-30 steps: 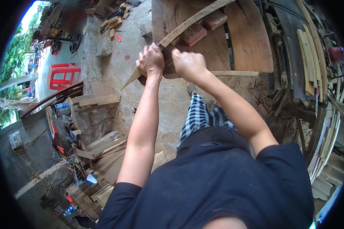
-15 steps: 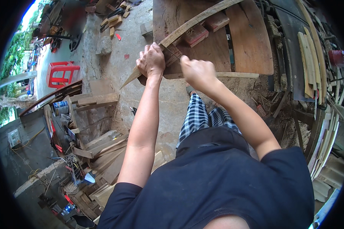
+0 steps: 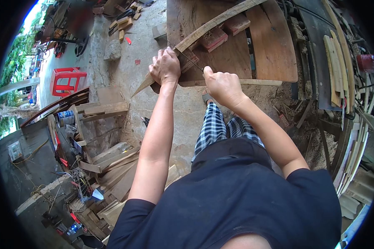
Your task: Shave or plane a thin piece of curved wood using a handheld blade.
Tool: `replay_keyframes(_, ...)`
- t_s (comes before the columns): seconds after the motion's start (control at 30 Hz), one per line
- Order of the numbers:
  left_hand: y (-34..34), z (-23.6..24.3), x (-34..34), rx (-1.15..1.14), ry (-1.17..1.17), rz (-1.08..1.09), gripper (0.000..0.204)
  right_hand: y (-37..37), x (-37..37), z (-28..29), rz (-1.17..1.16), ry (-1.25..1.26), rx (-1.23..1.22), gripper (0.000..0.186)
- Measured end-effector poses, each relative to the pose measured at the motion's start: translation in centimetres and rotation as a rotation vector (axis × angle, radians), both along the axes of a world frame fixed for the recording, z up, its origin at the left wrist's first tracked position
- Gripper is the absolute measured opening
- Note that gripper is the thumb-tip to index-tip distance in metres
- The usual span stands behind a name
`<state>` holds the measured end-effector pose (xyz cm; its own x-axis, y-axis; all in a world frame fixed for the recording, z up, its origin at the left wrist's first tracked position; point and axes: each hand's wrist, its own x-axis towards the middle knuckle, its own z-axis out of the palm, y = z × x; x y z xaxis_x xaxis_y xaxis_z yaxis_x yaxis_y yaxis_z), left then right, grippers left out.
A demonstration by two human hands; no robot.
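A long curved strip of wood [image 3: 214,25] slants across the workbench top [image 3: 274,50], its pointed end jutting past the bench's left edge. My left hand [image 3: 165,67] is closed over this strip near that end, pressing it down. To its right, my right hand [image 3: 223,86] is wrapped around the end of a thin dark narrow-bladed tool [image 3: 190,58]. The blade slants up and left, its far end meeting the strip right beside my left fingers. What kind of blade it is cannot be made out, and its handle is hidden in my fist.
Reddish wooden blocks [image 3: 215,39] lie on the bench under the curved strip. A red plastic stool [image 3: 67,79] stands at the left. Scrap boards [image 3: 120,176] are piled at lower left, and long wood strips [image 3: 335,68] lean at the right.
My right hand has pulled back down and to the right with the tool, baring more of its blade. My left hand and the curved strip stay in place.
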<state>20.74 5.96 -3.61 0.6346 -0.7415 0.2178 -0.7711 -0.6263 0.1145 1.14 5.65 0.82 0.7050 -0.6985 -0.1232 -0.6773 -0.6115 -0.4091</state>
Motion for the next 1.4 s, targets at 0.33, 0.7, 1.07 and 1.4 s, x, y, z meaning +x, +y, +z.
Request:
replay_keyframes(0.33,-0.3,0.3,-0.6,0.014,0.019,-0.004,0.046,-2.6,4.3,-1.3,-0.025,-0.169,-0.07,0.013)
replay_keyframes(0.7,-1.4,0.3,-1.5,0.031,0.027,0.002,0.046,-4.4,5.5,-1.5,-0.053,-0.147,-0.101,0.015)
replay_keyframes(1.07,-1.4,0.5,-1.6,0.03,0.025,-0.004,0.046,-4.4,5.4,-1.6,-0.063,-0.15,-0.079,0.011)
replay_keyframes(1.4,-0.1,0.8,-0.6,0.029,-0.005,0.028,0.045,-1.4,1.7,1.3,-0.007,0.041,0.065,0.014)
